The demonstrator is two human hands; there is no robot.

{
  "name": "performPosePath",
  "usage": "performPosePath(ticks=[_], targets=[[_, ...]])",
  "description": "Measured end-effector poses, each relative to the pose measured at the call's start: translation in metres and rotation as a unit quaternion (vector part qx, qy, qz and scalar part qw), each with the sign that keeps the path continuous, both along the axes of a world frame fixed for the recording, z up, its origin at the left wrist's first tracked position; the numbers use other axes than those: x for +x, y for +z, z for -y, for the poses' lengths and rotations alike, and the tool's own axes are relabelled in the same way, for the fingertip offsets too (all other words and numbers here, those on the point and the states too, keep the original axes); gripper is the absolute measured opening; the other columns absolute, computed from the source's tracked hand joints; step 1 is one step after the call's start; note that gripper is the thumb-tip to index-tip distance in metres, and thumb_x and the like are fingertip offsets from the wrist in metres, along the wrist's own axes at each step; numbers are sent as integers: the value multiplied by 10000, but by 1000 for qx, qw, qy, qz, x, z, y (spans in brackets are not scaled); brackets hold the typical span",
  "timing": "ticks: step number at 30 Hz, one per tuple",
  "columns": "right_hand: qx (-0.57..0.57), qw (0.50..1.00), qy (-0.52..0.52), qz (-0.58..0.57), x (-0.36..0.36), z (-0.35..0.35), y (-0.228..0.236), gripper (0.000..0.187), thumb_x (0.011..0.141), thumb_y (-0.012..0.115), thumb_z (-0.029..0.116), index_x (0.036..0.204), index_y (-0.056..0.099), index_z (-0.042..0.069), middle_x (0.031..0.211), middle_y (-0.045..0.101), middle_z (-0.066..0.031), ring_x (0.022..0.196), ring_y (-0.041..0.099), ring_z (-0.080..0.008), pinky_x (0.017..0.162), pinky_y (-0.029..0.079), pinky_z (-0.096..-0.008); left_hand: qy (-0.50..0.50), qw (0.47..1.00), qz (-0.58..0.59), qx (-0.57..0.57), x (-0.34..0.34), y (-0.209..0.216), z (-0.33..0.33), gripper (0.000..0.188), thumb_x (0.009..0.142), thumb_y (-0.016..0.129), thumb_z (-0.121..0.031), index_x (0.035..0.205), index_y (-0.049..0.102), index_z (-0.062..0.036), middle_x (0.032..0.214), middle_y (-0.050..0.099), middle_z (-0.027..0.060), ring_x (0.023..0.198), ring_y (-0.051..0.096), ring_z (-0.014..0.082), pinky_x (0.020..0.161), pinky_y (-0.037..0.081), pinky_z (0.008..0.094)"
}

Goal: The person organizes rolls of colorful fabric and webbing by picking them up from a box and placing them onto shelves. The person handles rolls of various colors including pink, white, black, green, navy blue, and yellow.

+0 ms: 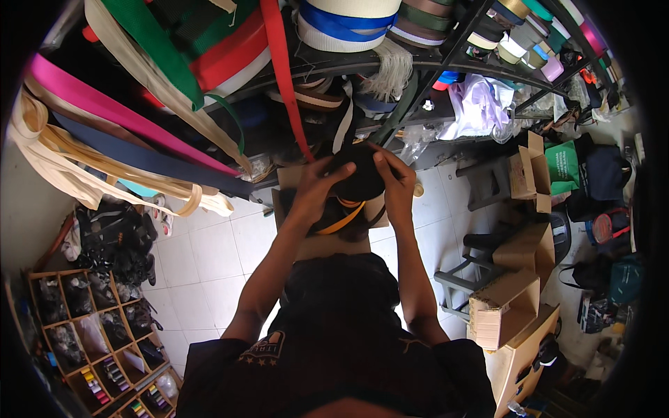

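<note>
A dark, round roll of black webbing [362, 180] is held up in front of me, between both hands. My left hand [316, 184] grips its left side, with the thumb lying across the top. On the opposite side, my right hand [396, 180] closes on the edge, fingers curled round it. Just below the roll stands an open cardboard box [327, 246] with a yellow strap [343, 220] and other dark coils in it. The bottom of the box is hidden by the roll and my hands.
Shelves ahead carry several webbing rolls [346, 31]; a red strap [284, 83] hangs down close to my left hand. More straps [139, 136] drape at the left, above a wooden compartment rack [77, 369]. Cardboard boxes [503, 310] and dark stools [481, 182] stand at the right.
</note>
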State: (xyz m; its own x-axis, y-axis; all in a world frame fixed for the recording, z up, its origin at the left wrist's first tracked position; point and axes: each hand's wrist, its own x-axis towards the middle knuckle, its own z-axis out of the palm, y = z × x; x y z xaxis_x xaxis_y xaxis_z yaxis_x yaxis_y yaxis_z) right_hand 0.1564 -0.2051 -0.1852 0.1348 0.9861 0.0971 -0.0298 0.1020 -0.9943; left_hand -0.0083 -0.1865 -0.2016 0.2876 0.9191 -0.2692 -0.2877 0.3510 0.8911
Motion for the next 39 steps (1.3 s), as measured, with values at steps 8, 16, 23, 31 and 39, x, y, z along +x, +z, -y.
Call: performPosePath(ticks=[8, 16, 23, 31, 39], targets=[[59, 969, -200, -129, -23, -8, -29, 372, 989, 603, 274, 1203, 662, -24, 1083, 693, -111, 1027, 601, -152, 937, 436, -263, 169, 967, 188, -11, 36, 5, 16, 554, 846, 764, -153, 1307, 507, 17, 1225, 610, 120, 1134, 601, 208, 945, 503, 347], [35, 999, -2, 18, 5, -6, 7, 329, 999, 579, 260, 1144, 685, -16, 1042, 695, -85, 1007, 597, -133, 916, 435, -266, -8, 999, -27, 30, 13, 8, 2, 589, 823, 787, -302, 1218, 565, 74, 1080, 649, 142, 940, 658, 177, 751, 534, 282], [81, 989, -113, -55, -22, 2, 31, 491, 1004, 547, 247, 1420, 455, 2, 1351, 511, -154, 1206, 528, -218, 1012, 416, -312, 149, 986, -5, 68, 41, 33, -4, 525, 857, 754, -336, 1151, 605, 73, 1055, 657, 132, 948, 632, 170, 825, 494, 279], [295, 937, -120, 142, -11, -16, 84, 904, 725, 821, 15, 1483, 331, -31, 1395, 425, -178, 1270, 491, -304, 1049, 433, -380, 198, 954, 36, 222, 54, 131, -32, 501, 946, 651, -359, 1225, 525, 37, 1092, 629, 109, 996, 599, 161, 883, 469, 297], [408, 872, -221, 158, -4, -88, 148, 795, 653, 845, -6, 1357, 484, -82, 1297, 560, -202, 1159, 597, -314, 999, 472, -382, 273, 827, -168, 462, 68, 193, -89, 701, 930, 643, -384, 1338, 341, 100, 1308, 345, 302, 1230, 403, 362, 1061, 342, 445]])
